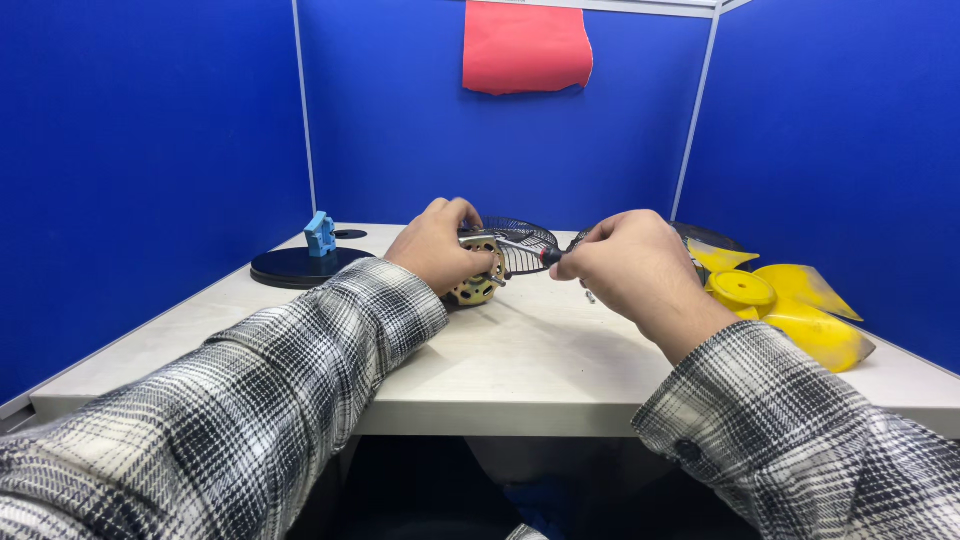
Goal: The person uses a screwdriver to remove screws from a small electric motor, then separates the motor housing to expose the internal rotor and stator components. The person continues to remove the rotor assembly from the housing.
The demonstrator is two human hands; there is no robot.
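Left hand [438,245] is gripping a round brass-coloured metal fan motor [478,280], fingers clamped around it, holding it on the pale tabletop [540,350] near the centre. Right hand [628,262] is pinching a thin black-and-red-handled screwdriver [530,248], tip pointing at the motor. Black wire fan grille [522,243] is lying just behind; yellow plastic fan blade [780,300] is sitting to the right.

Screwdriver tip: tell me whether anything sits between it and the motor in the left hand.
Nothing visible does. The right hand holds the screwdriver with its shaft running straight to the motor gripped by the left hand; the wire guard lies behind.
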